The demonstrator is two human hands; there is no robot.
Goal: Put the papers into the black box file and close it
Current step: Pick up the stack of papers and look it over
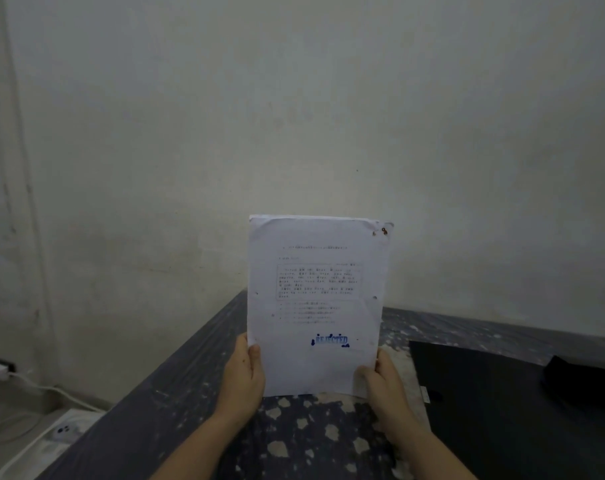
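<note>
A stack of white papers [316,306] stands upright on its bottom edge on the table, with printed text and a blue "REJECTED" stamp facing me. My left hand [244,372] grips its lower left edge, and my right hand [384,382] grips its lower right edge. The black box file [495,403] lies flat on the table to the right of the papers; whether its lid is open or closed is unclear from here.
The dark table [176,386] has worn pale patches and meets the wall behind. A white cable [38,388] and a white device [64,430] lie on the floor at the left. A black object [585,375] rests at the far right.
</note>
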